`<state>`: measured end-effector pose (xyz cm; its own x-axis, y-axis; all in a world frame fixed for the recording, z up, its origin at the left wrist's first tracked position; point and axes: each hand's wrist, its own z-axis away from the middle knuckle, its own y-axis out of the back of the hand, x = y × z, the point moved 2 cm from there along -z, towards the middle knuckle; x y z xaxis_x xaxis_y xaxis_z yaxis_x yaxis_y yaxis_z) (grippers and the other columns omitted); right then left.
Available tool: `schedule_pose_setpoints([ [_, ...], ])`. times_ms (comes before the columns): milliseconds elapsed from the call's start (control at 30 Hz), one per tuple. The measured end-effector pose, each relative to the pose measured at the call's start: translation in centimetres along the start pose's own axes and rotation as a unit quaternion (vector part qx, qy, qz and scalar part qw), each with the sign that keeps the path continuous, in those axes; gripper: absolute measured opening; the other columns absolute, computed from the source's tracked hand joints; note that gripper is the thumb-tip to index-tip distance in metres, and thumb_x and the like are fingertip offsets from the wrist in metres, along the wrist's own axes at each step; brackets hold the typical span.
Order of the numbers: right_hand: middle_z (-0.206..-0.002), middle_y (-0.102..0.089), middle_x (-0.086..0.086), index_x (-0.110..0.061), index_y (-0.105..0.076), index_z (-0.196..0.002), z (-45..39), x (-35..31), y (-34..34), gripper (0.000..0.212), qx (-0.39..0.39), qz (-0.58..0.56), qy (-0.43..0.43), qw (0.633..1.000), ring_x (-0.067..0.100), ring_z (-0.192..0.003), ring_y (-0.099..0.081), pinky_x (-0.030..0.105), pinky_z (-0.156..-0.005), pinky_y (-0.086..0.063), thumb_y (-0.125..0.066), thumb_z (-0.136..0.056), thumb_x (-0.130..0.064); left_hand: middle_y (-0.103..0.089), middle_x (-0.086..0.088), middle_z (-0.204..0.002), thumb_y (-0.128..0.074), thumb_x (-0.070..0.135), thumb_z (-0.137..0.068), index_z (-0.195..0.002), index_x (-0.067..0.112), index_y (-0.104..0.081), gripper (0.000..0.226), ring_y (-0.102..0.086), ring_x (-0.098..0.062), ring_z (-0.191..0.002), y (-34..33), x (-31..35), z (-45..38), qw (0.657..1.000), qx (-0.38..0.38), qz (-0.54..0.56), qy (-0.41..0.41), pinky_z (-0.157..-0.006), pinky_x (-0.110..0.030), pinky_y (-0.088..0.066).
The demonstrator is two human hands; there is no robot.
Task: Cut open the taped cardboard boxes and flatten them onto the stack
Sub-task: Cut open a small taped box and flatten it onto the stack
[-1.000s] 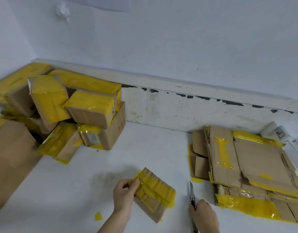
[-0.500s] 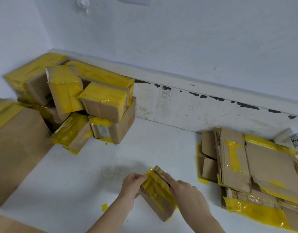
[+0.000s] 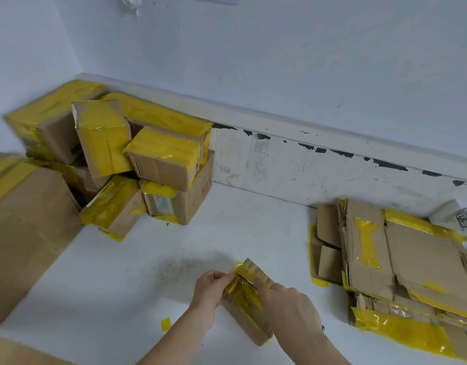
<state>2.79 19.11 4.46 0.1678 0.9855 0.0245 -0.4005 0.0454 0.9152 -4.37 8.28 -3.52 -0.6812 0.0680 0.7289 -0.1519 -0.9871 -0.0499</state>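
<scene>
A small cardboard box (image 3: 249, 326) wrapped in yellow tape lies on the white floor in front of me. My left hand (image 3: 211, 287) pinches its taped left end. My right hand (image 3: 289, 305) lies over the box and grips a cutter, whose thin dark blade (image 3: 249, 282) touches the tape near the box's top edge. The cutter's handle is hidden inside the hand. A stack of flattened boxes (image 3: 416, 262) lies on the floor to the right. A pile of taped boxes (image 3: 161, 159) fills the left corner by the wall.
A large brown box (image 3: 26, 233) stands at the far left and another cardboard edge (image 3: 13, 351) shows at the bottom left. A yellow tape scrap (image 3: 166, 324) lies beside my left forearm. A white adapter (image 3: 456, 217) sits behind the stack, against the skirting board (image 3: 293, 164).
My right hand has come up from the floor beside the stack and now lies on the small box, blade on the tape. My left hand has kept its hold on the box.
</scene>
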Motion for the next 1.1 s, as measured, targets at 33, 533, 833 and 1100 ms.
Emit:
schedule_pose_setpoints([
  [33,-0.121,-0.057,0.007,-0.017,-0.030,-0.139,-0.2,-0.3,0.0,0.048,0.001,0.008,-0.001,1.000,0.028,-0.110,-0.058,0.032,-0.073,-0.041,-0.030,-0.094,0.001,-0.049,-0.001,-0.065,-0.063,0.011,-0.087,-0.067,0.013,-0.048,0.024,-0.042,-0.013,-0.059,-0.1,0.0,0.0,1.000,0.003,0.001,-0.004,-0.055,-0.023,-0.027],
  [533,-0.119,-0.056,0.011,-0.006,-0.040,-0.130,1.0,0.8,-0.2,0.036,-0.079,0.058,0.019,0.995,0.028,-0.118,-0.053,0.025,-0.058,-0.029,-0.028,-0.097,0.002,-0.055,-0.006,-0.071,-0.063,0.002,-0.084,-0.071,0.004,-0.058,0.015,-0.048,-0.014,-0.065,-1.0,-0.6,-0.5,0.993,0.085,-0.006,-0.080,-0.056,-0.020,-0.037],
  [833,-0.062,-0.014,0.003,-0.015,-0.048,-0.128,2.9,3.2,-1.0,0.032,-0.038,0.034,0.018,0.999,0.019,-0.085,-0.061,0.024,-0.047,-0.011,-0.042,-0.096,-0.011,-0.055,-0.007,-0.070,-0.064,0.001,-0.084,-0.068,0.004,-0.056,0.018,-0.048,-0.016,-0.065,-1.0,-0.9,-0.9,0.991,0.094,-0.008,-0.093,-0.056,-0.021,-0.039],
  [1100,-0.064,-0.007,0.001,-0.025,-0.043,-0.132,4.7,5.6,-2.8,0.043,0.036,0.008,0.045,0.998,0.023,-0.047,-0.017,0.026,-0.045,-0.009,-0.051,-0.091,-0.013,-0.053,-0.004,-0.095,-0.061,0.011,-0.087,-0.082,0.011,-0.056,0.008,-0.054,-0.024,-0.095,-0.9,-1.7,-0.6,0.958,0.135,-0.172,-0.188,-0.079,-0.035,-0.044],
])
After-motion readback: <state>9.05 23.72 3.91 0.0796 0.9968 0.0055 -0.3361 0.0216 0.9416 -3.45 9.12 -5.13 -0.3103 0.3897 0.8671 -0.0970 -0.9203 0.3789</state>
